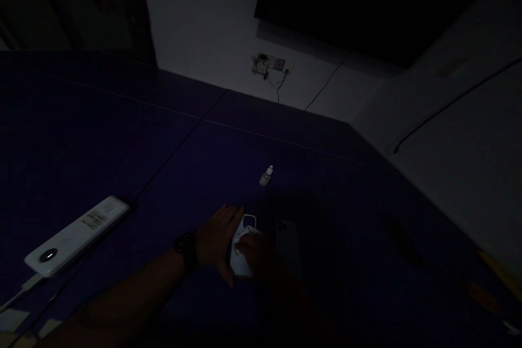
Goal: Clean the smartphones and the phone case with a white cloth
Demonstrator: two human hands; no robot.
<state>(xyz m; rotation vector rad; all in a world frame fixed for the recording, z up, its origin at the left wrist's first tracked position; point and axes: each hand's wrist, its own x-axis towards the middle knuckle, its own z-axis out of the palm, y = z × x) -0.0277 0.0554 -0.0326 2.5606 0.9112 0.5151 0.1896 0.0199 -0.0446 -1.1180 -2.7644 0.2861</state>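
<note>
In dim light, a pale phone case [241, 266] with a square camera cutout lies on the dark purple surface [171, 136]. Along its left edge rests my left hand [216, 236], fingers at the upper side and thumb low, holding the case; a dark watch is on that wrist. Over the middle of the case, my right hand [255, 253] is closed on a thin white cloth or tissue [246, 232]. Its fingers are partly lost in shadow. Just right of it lies a dark phone [287, 242] with its camera lenses up. A small dropper bottle [266, 176] stands beyond the hands.
A long white device [79, 236] with a round display and a cable lies at the left. Dark flat object [402, 239] and orange-yellow items [499, 272] are at the right. Wall sockets [268, 63] with cords and a large black screen [346, 5] are at the back.
</note>
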